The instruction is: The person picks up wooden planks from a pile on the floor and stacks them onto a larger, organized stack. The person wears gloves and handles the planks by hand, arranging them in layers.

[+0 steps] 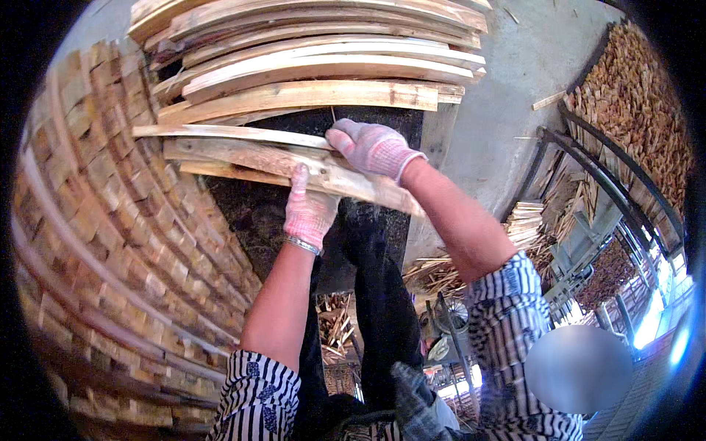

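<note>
My left hand, in a pinkish work glove, grips a rough wooden board from its near side, the thumb lying over the top. Another board with a yellowish edge shows beneath it, partly covered. Along the far side lies a thin pale wooden strip. My right hand, gloved the same way, has its fingers curled at that strip's right end. The wrist and forearm pass over the rough board's right part. Some fingertips of both hands are hidden.
Long planks are piled just beyond my hands, over a dark surface. A tall stack of wood pieces rises on the left. At right are grey concrete floor, a curved black metal frame and a heap of wood.
</note>
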The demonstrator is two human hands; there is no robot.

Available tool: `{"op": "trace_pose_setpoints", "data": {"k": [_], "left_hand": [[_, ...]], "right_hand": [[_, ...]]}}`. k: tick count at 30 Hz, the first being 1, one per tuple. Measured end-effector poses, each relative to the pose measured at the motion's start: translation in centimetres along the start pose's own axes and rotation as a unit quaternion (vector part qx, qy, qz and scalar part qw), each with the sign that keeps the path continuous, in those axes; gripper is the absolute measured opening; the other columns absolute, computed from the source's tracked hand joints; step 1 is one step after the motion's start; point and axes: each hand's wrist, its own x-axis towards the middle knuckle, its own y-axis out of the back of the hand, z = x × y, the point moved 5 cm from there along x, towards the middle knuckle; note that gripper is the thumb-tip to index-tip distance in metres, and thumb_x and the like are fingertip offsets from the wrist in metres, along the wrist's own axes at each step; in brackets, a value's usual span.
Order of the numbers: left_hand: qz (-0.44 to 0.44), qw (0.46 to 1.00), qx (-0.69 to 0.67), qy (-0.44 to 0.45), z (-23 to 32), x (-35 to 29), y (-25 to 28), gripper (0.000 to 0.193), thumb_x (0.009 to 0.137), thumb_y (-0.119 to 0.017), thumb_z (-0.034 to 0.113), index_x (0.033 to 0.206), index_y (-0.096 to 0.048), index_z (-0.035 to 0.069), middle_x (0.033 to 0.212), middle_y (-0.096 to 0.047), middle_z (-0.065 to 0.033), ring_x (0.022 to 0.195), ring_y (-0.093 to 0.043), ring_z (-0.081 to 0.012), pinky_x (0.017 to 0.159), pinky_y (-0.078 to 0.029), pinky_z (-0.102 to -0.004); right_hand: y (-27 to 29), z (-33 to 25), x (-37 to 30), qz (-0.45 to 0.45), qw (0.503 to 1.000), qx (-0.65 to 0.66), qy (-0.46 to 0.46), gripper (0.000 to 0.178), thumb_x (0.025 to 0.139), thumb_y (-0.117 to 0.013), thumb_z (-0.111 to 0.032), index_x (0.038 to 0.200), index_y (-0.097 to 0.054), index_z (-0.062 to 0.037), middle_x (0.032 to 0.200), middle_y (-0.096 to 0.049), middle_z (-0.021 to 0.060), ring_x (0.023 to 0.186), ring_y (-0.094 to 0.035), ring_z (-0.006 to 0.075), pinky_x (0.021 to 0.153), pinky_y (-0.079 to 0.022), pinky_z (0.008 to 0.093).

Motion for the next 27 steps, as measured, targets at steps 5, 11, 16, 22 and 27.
{"op": "trace_pose_setpoints", "data": {"k": [5, 11, 16, 22, 27], "left_hand": [[0.035, 0.998, 0.031, 0.044, -3.5, -10.8, -5.3, 0.088, 0.090, -0.064, 0.063, 0.153, -0.034, 0.009, 0.148, -0.048, -0.0133, 0.137, -0.046, -0.0306, 0.117, -0.038, -0.0489], [0.114, 0.989, 0.040, 0.087, -7.3, -23.5, -9.7, 0.070, 0.096, -0.059, 0.058, 0.145, -0.046, 0.010, 0.133, -0.060, -0.0149, 0.122, -0.058, -0.0329, 0.108, -0.047, -0.0518], [0.216, 0.955, 0.130, 0.157, -7.5, -32.7, -10.6, 0.065, 0.095, -0.067, 0.050, 0.142, -0.051, 0.008, 0.128, -0.064, -0.0157, 0.115, -0.064, -0.0322, 0.102, -0.051, -0.0498], [0.149, 0.952, 0.232, 0.131, -2.4, -26.0, -8.1, 0.051, 0.091, -0.075, 0.036, 0.129, -0.061, 0.007, 0.118, -0.070, -0.0141, 0.102, -0.070, -0.0294, 0.091, -0.058, -0.0469], [0.152, 0.932, 0.294, 0.148, 0.5, -21.7, -6.7, 0.049, 0.090, -0.076, 0.038, 0.123, -0.064, 0.004, 0.104, -0.073, -0.0129, 0.086, -0.073, -0.0269, 0.078, -0.061, -0.0443]], "right_hand": [[4.1, -4.4, -8.7, -0.139, 0.986, 0.084, -0.035, 0.070, 0.099, -0.043, -0.069, 0.138, -0.049, -0.0111, 0.115, -0.068, 0.0281, 0.112, -0.066, 0.0413, 0.097, -0.050, 0.0474], [3.3, -10.7, -22.9, -0.206, 0.935, 0.270, -0.101, 0.075, 0.102, -0.041, -0.065, 0.149, -0.038, -0.0064, 0.131, -0.062, 0.0243, 0.124, -0.060, 0.0350, 0.104, -0.045, 0.0437], [3.8, -15.8, -32.2, -0.200, 0.843, 0.466, -0.181, 0.067, 0.104, -0.046, -0.056, 0.151, -0.037, -0.0086, 0.137, -0.055, 0.0129, 0.126, -0.050, 0.0207, 0.107, -0.042, 0.0379], [-2.9, -12.1, -24.6, -0.187, 0.722, 0.622, -0.239, 0.049, 0.103, -0.055, -0.041, 0.137, -0.048, -0.0072, 0.123, -0.062, 0.0139, 0.109, -0.064, 0.0251, 0.090, -0.057, 0.0425], [-4.2, -12.0, -17.6, -0.100, 0.771, 0.593, -0.208, 0.048, 0.103, -0.051, -0.043, 0.128, -0.052, -0.0016, 0.113, -0.063, 0.0111, 0.094, -0.062, 0.0211, 0.083, -0.055, 0.0381]]}}
